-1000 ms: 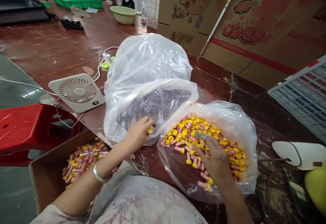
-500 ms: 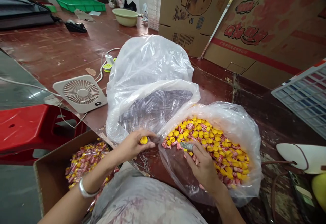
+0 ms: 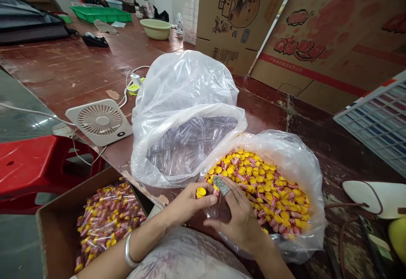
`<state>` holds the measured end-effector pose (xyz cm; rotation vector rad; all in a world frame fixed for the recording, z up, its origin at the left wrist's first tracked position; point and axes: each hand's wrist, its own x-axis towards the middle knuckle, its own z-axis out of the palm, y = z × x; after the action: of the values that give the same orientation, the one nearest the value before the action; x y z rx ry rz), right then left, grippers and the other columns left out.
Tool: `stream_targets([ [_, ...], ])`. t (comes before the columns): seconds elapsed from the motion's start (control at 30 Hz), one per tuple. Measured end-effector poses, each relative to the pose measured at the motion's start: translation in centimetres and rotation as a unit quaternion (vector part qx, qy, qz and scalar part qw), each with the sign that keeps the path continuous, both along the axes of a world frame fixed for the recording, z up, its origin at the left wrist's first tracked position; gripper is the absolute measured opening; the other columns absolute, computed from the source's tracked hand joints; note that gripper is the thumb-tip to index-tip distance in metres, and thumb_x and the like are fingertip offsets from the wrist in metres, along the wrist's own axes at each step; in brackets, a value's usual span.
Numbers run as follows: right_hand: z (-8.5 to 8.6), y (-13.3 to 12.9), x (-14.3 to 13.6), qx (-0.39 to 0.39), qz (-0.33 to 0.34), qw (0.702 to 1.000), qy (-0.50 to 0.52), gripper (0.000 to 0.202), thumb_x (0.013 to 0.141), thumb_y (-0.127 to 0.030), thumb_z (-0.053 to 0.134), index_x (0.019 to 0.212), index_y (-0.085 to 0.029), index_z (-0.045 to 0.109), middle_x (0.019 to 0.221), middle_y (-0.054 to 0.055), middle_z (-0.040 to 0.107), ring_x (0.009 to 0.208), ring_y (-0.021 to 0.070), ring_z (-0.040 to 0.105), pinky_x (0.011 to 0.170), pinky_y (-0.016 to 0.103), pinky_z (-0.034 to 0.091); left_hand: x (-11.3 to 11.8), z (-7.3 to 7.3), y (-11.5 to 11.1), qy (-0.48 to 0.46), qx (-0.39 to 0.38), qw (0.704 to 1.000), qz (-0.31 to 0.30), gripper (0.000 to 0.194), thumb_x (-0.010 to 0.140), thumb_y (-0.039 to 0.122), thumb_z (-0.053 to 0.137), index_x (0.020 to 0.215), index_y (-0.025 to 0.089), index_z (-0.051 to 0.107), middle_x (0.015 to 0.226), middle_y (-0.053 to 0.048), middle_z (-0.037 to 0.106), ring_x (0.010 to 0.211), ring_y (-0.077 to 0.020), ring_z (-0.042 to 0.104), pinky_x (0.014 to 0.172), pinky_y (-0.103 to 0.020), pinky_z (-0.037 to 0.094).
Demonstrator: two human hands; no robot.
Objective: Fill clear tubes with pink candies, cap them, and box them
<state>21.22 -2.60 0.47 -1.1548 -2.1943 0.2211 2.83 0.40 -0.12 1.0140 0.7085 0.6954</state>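
My left hand point(image 3: 190, 203) is closed, with a yellow cap point(image 3: 201, 192) showing between thumb and forefinger. Beside its thumb is a small pink-and-white wrapped piece with a yellow top point(image 3: 216, 191), apparently in a clear tube point(image 3: 212, 210). My right hand point(image 3: 239, 215) is right next to it, thumb spread away and fingers stretched out. A grey cover on one of its fingers point(image 3: 221, 185) touches or nearly touches the yellow top. Under and beyond this hand, a clear bag point(image 3: 301, 147) holds many yellow caps and pink wrapped pieces point(image 3: 269, 186).
Behind stands a plastic bag point(image 3: 187, 75) of clear tubes point(image 3: 193, 139). A cardboard box point(image 3: 47, 232) at lower left holds filled tubes point(image 3: 108, 219). A white fan point(image 3: 100, 120), red stool point(image 3: 28, 164), large cartons point(image 3: 317, 46) and white basket point(image 3: 377, 118) surround the work.
My left hand has moved right, up to my right hand. The right hand has come off the pieces in the bag, and its thumb has spread. The view has shifted slightly.
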Motion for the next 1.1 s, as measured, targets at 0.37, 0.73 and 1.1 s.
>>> stream_targets([
  [0.37,-0.5,1.8,3.5,-0.024,-0.099,0.994,-0.033,0.06,0.085,-0.052,0.069,0.13,-0.016,0.051,0.131,0.019,0.059,0.125,0.0345,0.056,0.094,0.051,0.055,-0.7,2.0,6.0,0.315,0.232,0.92,-0.024,0.012,0.085,0.026,0.059,0.092,0.017,0.062,0.085,-0.002,0.066,0.078,-0.0168,0.06,0.071,-0.025,0.046],
  [0.73,-4.1,7.6,3.0,-0.003,-0.164,0.983,-0.082,0.013,0.094,-0.021,0.058,0.081,-0.02,0.061,0.088,0.008,0.066,0.088,0.0241,0.062,0.076,0.036,0.053,-0.1,-1.7,12.3,0.562,0.262,0.78,0.081,0.02,0.076,0.03,0.067,0.086,0.014,0.071,0.085,-0.016,0.074,0.089,-0.0321,0.069,0.077,-0.035,0.047],
  [1.1,-1.1,4.8,1.1,-0.09,-0.118,0.956,0.253,0.023,0.096,-0.036,0.061,0.112,-0.019,0.061,0.102,0.008,0.075,0.09,0.0201,0.075,0.079,0.034,0.063,-3.6,0.4,5.9,0.151,0.12,0.981,-0.027,0.033,0.075,0.042,0.076,0.087,0.012,0.072,0.073,0.0,0.061,0.066,-0.0124,0.05,0.062,-0.022,0.037],
])
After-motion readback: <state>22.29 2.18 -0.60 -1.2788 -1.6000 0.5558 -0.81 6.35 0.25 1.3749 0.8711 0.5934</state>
